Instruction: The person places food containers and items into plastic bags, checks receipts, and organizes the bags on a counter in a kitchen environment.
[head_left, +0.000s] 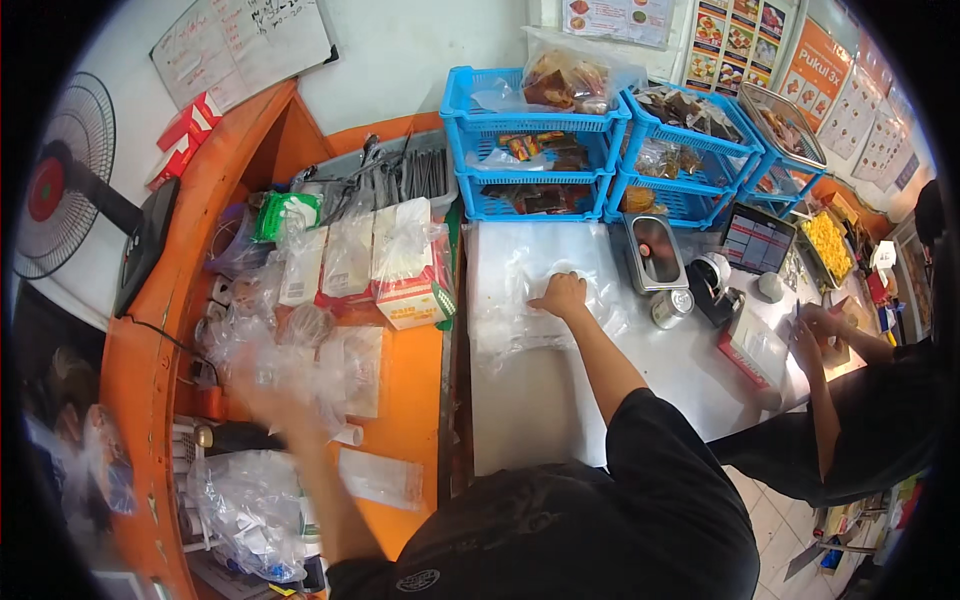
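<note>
My right hand (562, 295) rests on a pile of clear plastic bags (517, 255) on the metal worktop, thumb apart from its bent fingers. Creased plastic surrounds the fingertips, and whether they grip it is hidden. Blurred by motion, my left hand (259, 386) is over the orange counter at the left, near loose clear plastic bags (247, 330). Its fingers cannot be made out. Beyond it stand several red-and-white food cartons (409, 296) wrapped in plastic. A flat clear packet (381, 478) lies nearer my body.
Blue stacked baskets (536, 176) holding packets line the wall. Right of the bags are a steel container (654, 251), a can (671, 307) and a tablet (757, 238). A co-worker's hands (814, 334) are beside a carton (750, 349). A fan (67, 180) stands at far left.
</note>
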